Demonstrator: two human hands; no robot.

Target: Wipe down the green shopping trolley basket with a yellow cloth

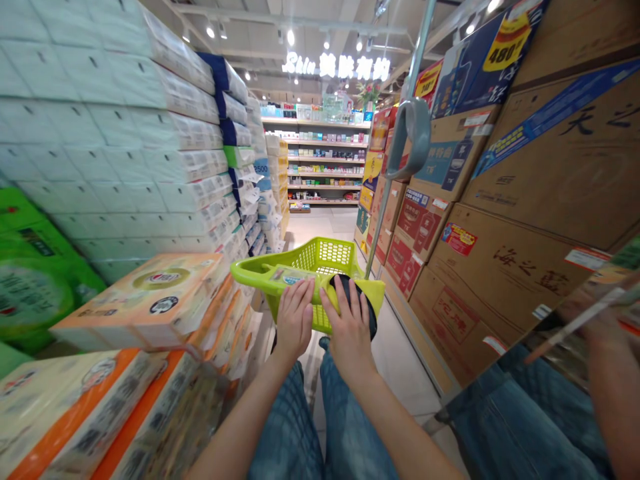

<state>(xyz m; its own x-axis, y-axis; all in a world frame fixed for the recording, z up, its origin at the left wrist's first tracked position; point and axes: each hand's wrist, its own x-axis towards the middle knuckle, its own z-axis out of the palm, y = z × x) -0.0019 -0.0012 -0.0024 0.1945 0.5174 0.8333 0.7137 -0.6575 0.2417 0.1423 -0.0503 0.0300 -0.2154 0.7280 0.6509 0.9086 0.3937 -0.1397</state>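
A lime-green shopping basket (334, 254) with perforated walls stands in front of my knees. From it a metal pole (379, 230) rises at a slant to a grey loop grip (411, 140). My left hand (296, 313) lies palm down at the near side, fingers straight and close together, touching a clear-topped panel with a label (291, 275). Spread fingers of my right hand (350, 333) rest over a black rounded part (371, 313) with lime-green beside it; whether it belongs to the basket I cannot tell. My palms are hidden.
Tall stacks of white tissue packs (115, 133) line the left, with orange-and-cream packs (150, 293) lower down. Cardboard cartons (500, 260) rise on the right beside a mirror (545, 413). The tiled aisle (320, 223) leads to stocked shelves (325, 153).
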